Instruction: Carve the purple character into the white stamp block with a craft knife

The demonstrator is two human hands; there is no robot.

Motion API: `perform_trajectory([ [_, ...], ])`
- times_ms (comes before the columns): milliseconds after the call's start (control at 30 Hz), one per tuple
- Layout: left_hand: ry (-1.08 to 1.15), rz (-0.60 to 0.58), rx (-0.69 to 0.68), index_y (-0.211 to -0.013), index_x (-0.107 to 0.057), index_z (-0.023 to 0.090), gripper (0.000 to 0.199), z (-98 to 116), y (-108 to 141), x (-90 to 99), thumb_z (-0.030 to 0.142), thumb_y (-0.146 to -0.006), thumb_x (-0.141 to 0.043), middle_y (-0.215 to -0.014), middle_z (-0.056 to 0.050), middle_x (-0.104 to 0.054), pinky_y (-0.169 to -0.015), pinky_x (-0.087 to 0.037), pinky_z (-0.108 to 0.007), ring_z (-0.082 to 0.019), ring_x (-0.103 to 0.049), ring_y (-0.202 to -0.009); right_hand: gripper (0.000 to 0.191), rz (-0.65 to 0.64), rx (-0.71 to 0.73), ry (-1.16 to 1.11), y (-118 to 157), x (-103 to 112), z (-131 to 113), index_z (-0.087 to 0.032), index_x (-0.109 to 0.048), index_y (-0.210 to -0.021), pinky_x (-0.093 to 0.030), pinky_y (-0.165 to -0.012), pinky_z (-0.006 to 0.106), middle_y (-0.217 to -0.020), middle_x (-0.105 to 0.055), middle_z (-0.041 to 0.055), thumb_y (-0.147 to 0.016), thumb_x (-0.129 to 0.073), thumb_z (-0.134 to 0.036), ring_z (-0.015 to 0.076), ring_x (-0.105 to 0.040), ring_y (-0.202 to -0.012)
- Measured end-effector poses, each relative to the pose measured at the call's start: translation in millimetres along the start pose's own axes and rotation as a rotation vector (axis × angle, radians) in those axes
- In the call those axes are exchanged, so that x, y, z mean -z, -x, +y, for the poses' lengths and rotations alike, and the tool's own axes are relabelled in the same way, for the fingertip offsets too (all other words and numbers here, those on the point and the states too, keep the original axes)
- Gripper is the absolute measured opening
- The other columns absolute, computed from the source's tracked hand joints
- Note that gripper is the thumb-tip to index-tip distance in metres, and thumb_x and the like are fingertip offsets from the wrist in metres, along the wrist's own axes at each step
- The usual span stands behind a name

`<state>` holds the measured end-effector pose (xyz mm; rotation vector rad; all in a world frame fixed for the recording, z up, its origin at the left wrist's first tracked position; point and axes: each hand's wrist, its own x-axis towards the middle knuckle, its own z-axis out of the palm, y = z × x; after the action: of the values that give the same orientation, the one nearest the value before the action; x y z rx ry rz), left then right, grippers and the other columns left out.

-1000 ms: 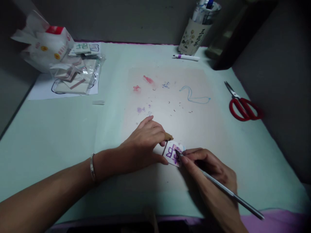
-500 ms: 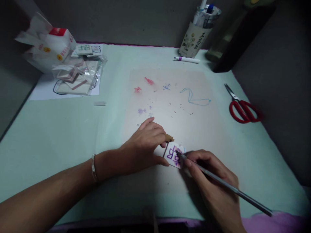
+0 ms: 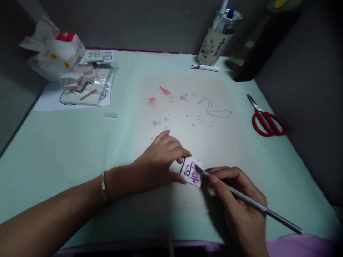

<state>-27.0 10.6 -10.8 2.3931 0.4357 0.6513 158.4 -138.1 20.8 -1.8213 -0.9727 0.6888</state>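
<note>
I'd stroke lightly, left hand (image 3: 160,160) clasping the lettered block (image 3: 189,171), right hand (image 3: 242,211) pinching the metal tool (image 3: 246,197).

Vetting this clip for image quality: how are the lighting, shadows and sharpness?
Head view: light is brightest around the pale rectangle, corners dark; head view: a shadow falls beside the right hand; head view: the scissors look slightly soft.

Scissors (image 3: 264,116) right, bagged blocks (image 3: 83,91) left

We see a block (image 3: 190,171) between left hand (image 3: 163,157) and right hand (image 3: 242,210); behind, a marker (image 3: 206,67) lies before the pen can (image 3: 213,44), left of a bottle (image 3: 257,46); the bagged blocks rest on paper (image 3: 48,101).
</note>
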Motion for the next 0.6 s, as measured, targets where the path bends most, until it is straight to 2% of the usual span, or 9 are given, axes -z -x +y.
perform_trajectory([
  [200,0.003,-0.012,0.007,-0.12,-0.066,0.019,0.059,-0.6,0.0,-0.9,0.047,-0.076,-0.093,-0.093,-0.002,-0.072,-0.126,-0.027,-0.063,-0.025,-0.067,-0.102,0.019,0.021,-0.02,0.023,-1.2,-1.9,-1.4,-0.023,-0.074,-0.079,-0.055,-0.058,0.025,-0.087,-0.08,0.0043,-0.088,-0.079,-0.039,0.0172,-0.07,-0.069],
  [467,-0.004,-0.001,-0.012,-0.12,-0.065,0.017,0.061,-0.7,0.4,-1.3,0.044,-0.074,-0.095,-0.093,-0.001,-0.07,-0.126,-0.027,-0.063,-0.024,-0.065,-0.102,0.019,-0.025,-0.028,0.013,-3.0,-0.3,-4.3,-0.023,-0.076,-0.079,-0.054,-0.054,0.024,-0.084,-0.081,0.0043,-0.088,-0.078,-0.04,0.0165,-0.069,-0.064],
  [600,-0.004,-0.003,-0.018,-0.12,-0.064,0.017,0.062,0.0,-0.3,1.1,0.043,-0.074,-0.096,-0.093,-0.001,-0.07,-0.125,-0.028,-0.064,-0.025,-0.065,-0.102,0.019,-0.036,-0.035,-0.013,-2.4,0.6,-4.5,-0.024,-0.076,-0.077,-0.055,-0.056,0.023,-0.082,-0.08,0.003,-0.089,-0.079,-0.038,0.0161,-0.07,-0.066],
])
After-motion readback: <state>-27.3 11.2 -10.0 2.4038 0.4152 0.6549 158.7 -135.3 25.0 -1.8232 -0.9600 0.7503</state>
